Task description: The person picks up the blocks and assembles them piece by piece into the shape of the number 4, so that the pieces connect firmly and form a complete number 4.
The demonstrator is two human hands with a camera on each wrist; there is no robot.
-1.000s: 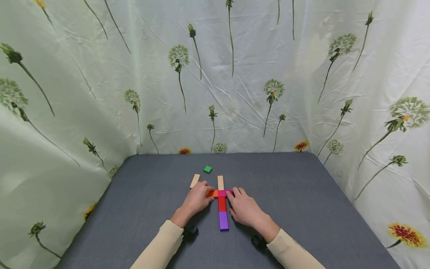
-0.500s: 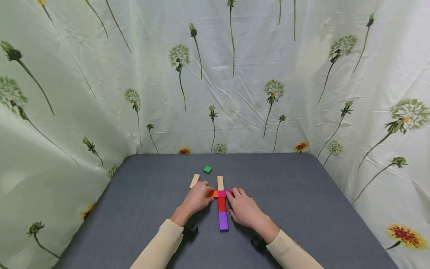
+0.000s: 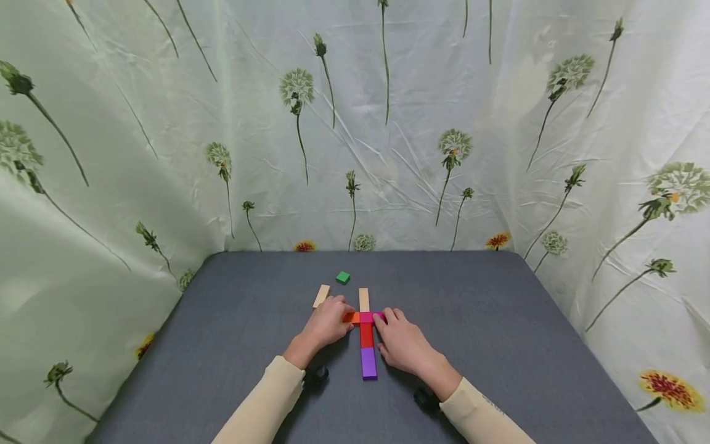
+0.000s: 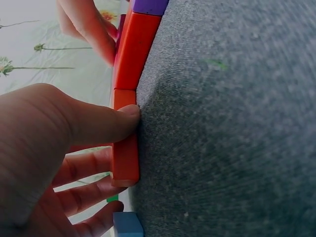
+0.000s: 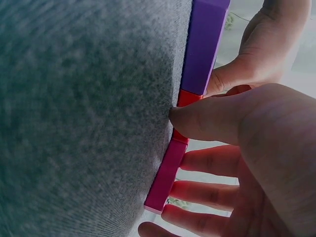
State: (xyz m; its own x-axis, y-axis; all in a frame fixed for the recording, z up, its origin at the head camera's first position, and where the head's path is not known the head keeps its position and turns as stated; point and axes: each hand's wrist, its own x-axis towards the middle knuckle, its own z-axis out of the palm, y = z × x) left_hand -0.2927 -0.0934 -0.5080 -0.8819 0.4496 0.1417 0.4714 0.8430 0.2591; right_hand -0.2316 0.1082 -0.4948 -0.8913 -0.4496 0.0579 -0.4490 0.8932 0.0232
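Note:
Flat blocks lie in a cross on the dark table. An orange block [image 3: 352, 317] forms the left arm, and my left hand [image 3: 328, 320] pinches it between thumb and fingers. The right arm is a magenta block [image 5: 165, 177]. My right hand [image 3: 406, 342] grips that block, fingers along its far side, while the thumb [image 5: 197, 118] lies against the red block [image 3: 367, 335]. Below the red block a purple block [image 3: 368, 364] continues the upright, and a plain wooden block [image 3: 363, 300] tops it. Fingers partly cover the orange and magenta blocks.
A loose wooden block [image 3: 321, 296] lies beyond the left hand, with a green block [image 3: 342, 278] farther back. A bluish-looking block [image 4: 128, 224] shows low in the left wrist view. Flower-printed curtain [image 3: 355, 123] surrounds the grey table [image 3: 471, 296].

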